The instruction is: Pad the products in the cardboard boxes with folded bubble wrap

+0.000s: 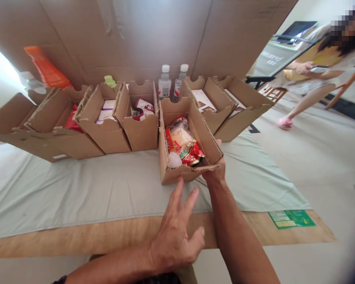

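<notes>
An open-topped cardboard box (177, 173) is pulled forward out of a row of similar boxes and tilted slightly. Inside it lie red snack packets (185, 142) with a clear wrapper, and a pale round object (174, 160) in the near left corner. My right hand (215, 167) grips the box at its near right corner; most of its fingers are hidden behind and under the cardboard. In front of the box, my left hand (182, 225) has its fingers spread and holds nothing. Its forefinger tip reaches the box's front face; whether it touches I cannot tell.
More cardboard boxes (142, 134) stand on a grey-green cloth (106, 189). Behind them are two clear bottles (165, 85), an orange bottle (49, 71) and a tall cardboard panel (154, 35). A green card (292, 219) lies at the wooden table edge. A person (322, 75) sits at right.
</notes>
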Demonstrator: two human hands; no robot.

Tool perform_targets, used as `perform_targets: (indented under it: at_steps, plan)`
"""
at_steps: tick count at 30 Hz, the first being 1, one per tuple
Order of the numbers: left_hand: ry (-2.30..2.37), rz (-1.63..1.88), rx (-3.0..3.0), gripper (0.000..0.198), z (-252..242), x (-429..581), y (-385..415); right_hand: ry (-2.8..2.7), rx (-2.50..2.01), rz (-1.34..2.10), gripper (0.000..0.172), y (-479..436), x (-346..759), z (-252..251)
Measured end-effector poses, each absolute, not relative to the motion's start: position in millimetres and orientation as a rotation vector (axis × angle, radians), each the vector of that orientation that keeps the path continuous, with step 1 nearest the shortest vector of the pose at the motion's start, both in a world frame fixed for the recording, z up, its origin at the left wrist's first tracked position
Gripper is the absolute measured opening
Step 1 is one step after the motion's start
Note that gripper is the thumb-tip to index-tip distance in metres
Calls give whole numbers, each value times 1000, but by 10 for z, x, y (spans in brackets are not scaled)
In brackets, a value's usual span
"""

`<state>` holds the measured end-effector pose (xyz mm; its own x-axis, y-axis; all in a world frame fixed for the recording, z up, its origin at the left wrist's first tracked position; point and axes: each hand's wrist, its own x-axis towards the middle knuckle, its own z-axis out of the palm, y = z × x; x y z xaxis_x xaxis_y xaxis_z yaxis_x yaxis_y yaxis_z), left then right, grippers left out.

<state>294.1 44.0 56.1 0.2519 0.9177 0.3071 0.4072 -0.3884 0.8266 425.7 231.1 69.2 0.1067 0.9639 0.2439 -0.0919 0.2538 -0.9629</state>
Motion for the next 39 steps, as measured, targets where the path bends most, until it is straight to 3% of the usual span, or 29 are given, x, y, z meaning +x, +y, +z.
perform_targets:
  at_steps: [4,19,26,33,37,39]
  plan:
    - [1220,1032,1784,84,619,2961,831,-888,-991,956,64,2421,4284,544]
    - [1305,1051,1714,83,614,2952,1994,-866,-1143,896,63,2510,4316,335]
    - [1312,982,1765,79,647,2688,1651,-953,-1156,837,53,2474,4314,348]
    - [1582,1009,1761,51,520,1866,918,-1327,-1065,960,32,2325,4106,456]
    - [1776,1105,1738,40,396,1569,798,-1532,-1052,1057,54,2316,4032,479]
    - [1822,1164,1726,37,355,1501,806,-1564,-1081,1052,54,2281,4036,523]
